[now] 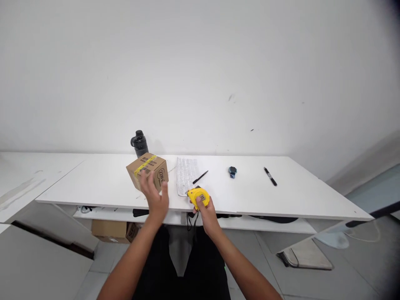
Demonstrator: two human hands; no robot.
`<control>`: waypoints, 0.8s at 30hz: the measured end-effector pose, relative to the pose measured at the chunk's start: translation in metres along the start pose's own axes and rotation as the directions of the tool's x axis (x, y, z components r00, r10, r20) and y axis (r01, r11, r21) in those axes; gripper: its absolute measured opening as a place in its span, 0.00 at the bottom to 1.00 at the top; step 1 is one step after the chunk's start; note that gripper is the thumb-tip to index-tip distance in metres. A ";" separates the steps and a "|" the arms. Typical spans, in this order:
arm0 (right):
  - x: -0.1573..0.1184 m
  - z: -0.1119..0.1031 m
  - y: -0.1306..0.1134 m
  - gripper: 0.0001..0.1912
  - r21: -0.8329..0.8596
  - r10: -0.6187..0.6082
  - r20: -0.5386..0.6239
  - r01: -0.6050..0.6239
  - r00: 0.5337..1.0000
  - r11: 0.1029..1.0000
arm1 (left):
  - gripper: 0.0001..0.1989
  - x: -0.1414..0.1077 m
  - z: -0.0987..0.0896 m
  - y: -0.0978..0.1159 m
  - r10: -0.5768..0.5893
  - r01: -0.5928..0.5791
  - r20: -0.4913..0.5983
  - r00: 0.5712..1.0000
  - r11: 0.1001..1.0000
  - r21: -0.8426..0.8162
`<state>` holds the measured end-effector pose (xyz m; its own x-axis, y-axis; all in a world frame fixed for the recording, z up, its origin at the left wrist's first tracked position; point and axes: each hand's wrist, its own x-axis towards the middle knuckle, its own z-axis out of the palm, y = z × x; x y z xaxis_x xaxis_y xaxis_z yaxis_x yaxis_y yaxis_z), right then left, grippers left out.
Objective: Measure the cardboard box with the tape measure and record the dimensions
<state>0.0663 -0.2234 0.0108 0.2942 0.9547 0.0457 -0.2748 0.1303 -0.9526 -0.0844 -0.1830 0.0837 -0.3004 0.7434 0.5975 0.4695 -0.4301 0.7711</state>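
A yellow tape measure (199, 197) is pinched between thumb and fingers of the right hand (205, 209), at about six o'clock, over the front edge of the white desk (243, 200). The left hand (155, 199) is spread before the taped cardboard box (149, 171); whether the box is touched cannot be told. A written sheet (186, 173) and a black pen (200, 177) are seen toward twelve o'clock from the tape measure, the watch (232, 171) toward two.

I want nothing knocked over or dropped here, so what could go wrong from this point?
The left hand might push the box back into the bottle close behind it, perhaps toppling it. The tape measure, in the right hand at the desk's front edge, could fall floorward if it slips.
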 end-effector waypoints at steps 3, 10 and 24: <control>-0.016 0.005 0.001 0.28 -0.008 -0.040 0.117 0.041 0.992 0.999 | 0.35 -0.049 0.017 0.008 -0.248 0.354 0.366 0.897 0.898 -0.260; 0.047 -0.041 -0.025 0.30 -0.442 -0.075 0.431 0.283 0.899 0.851 | 0.27 -0.020 0.074 -0.007 -0.401 0.528 0.390 0.829 0.790 -0.311; 0.205 -0.088 0.001 0.19 -0.962 -0.191 0.265 0.272 0.945 0.013 | 0.31 0.074 0.190 -0.105 -0.312 0.472 0.515 0.798 0.855 -0.214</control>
<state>0.2072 -0.0516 -0.0076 0.0882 0.9485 0.3044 0.9573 0.0038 -0.2892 0.0018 0.0148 0.0053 0.0411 0.9916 0.1230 0.0824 -0.1261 0.9886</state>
